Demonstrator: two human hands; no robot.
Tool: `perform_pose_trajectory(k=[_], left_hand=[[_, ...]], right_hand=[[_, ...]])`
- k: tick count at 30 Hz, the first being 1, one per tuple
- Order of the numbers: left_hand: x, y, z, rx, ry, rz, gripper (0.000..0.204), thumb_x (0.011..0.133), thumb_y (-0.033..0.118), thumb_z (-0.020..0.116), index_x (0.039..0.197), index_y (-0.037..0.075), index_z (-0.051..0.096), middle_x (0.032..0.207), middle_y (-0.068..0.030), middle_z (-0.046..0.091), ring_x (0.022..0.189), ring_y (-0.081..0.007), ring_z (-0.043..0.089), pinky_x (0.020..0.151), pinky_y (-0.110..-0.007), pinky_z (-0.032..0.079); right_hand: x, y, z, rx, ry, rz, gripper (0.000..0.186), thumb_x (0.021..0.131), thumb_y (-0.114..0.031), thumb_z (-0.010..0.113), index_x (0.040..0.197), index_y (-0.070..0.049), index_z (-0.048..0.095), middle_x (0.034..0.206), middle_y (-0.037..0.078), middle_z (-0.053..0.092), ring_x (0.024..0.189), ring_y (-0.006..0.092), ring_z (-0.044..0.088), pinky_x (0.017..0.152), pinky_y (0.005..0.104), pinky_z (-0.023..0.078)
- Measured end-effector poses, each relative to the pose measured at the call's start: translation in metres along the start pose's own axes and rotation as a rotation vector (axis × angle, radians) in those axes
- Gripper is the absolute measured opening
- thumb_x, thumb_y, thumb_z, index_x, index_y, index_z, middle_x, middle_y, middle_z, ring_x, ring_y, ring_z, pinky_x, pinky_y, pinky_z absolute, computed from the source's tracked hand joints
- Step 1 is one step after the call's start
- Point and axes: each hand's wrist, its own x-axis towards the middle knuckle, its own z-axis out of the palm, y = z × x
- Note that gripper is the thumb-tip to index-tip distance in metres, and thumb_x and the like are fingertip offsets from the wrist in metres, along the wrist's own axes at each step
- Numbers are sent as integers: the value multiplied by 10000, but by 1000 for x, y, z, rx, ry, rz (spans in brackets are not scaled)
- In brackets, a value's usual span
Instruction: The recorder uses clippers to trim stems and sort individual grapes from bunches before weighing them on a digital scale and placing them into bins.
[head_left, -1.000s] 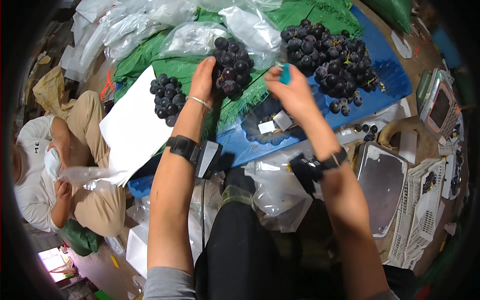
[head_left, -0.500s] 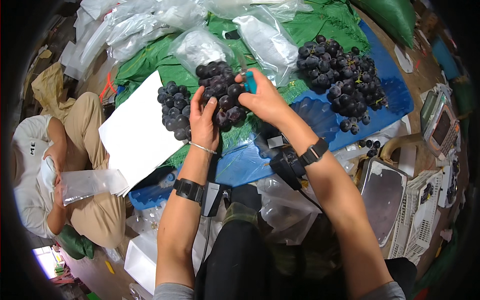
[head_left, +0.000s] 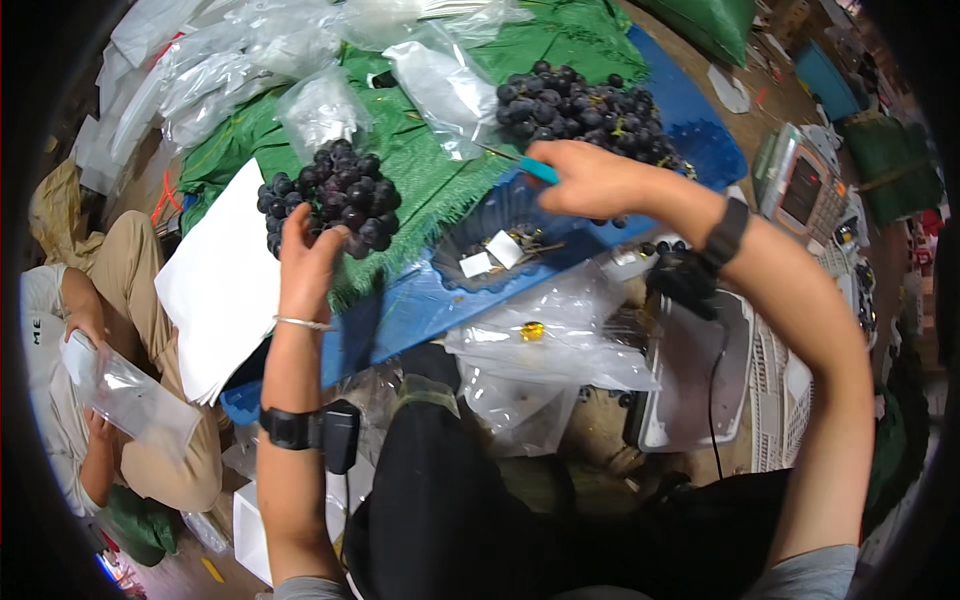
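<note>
My left hand (head_left: pixel 312 255) is closed on the near side of a bunch of dark grapes (head_left: pixel 352 195). That bunch overlaps a second grape bunch (head_left: pixel 272 205) beside the white paper. In my right hand (head_left: pixel 590 180) is a pair of snips with a teal handle (head_left: pixel 538 168); their thin metal tip points left, above the green cloth. My right hand is apart from the held bunch and in front of a large pile of grapes (head_left: pixel 575 108), partly hiding it. A blue scalloped tray (head_left: pixel 690 135) lies beneath that pile.
White paper sheets (head_left: pixel 215 290) lie at left, and clear bags (head_left: pixel 435 90) lie on the green cloth (head_left: pixel 400 150). A bowl-like hollow (head_left: pixel 470 225) holds stem scraps and white tags. At right are a scale (head_left: pixel 800 185) and a crate (head_left: pixel 785 400). A seated person (head_left: pixel 140 310) holds a clear bag.
My right hand has drawn the snips away from the bunch, toward the right. My left hand has lowered the bunch leftward against the second bunch. The view has shifted right.
</note>
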Motion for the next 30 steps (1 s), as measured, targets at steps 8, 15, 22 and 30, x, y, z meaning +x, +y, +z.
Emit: perform_pose_trajectory(k=[8,15,22,30], left_hand=[[-134,136,-11,235,-623,319,440,823,17,512,1263,10,497,1190,-108,558,1070,-182,537,920,-322,425],[-324,227,60,432,-1091,1439,325,795,79,572,1100,-33,577,1082,-163,587,983,-254,576,840,-354,463],[-384,209,138,197,-1398,1470,236,773,76,592,985,-23,618,954,-126,614,847,-240,604,750,-339,489],[-378,151,241,484,-1470,1389,241,584,-10,595,816,38,638,809,-60,627,725,-227,605,616,-347,469]], right_hand=[[-235,38,-47,45,-99,323,192,740,-60,617,916,-13,559,821,65,639,802,160,615,707,298,487],[-433,80,66,818,369,628,268,795,-75,660,990,-34,480,802,90,632,709,169,623,629,275,499],[-456,77,182,1237,523,575,146,809,-82,646,897,-24,544,710,43,574,609,113,538,571,256,433],[-495,119,240,893,791,807,217,740,-117,624,915,-21,537,768,108,598,721,221,608,676,340,481]])
